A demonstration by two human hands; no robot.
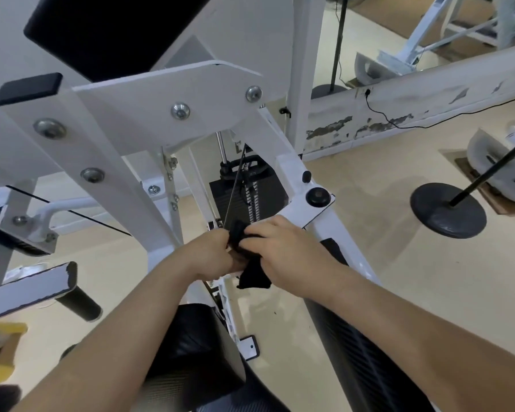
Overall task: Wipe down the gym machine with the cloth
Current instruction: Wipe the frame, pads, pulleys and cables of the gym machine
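Black cloth (254,275) bunched between both hands, held in the air just short of the gym machine (149,93).

Left hand (213,254) has its fingers curled round the upper wad. Right hand (286,248) lies over the top and pinches the same fabric, and a loose corner hangs below it. The cloth sits at mid-frame, level with the lower white strut and in front of the weight stack (250,191) and its thin cable (234,194). I cannot tell whether it touches the metal. Judgement: the two-handed hold looks like folding or regathering, to make a firm pad with a fresh face before it is pressed on the painted frame. The hands are already close to the struts, so the next stroke would need only a short reach. The black seat pad (191,346) lies directly below the forearms.
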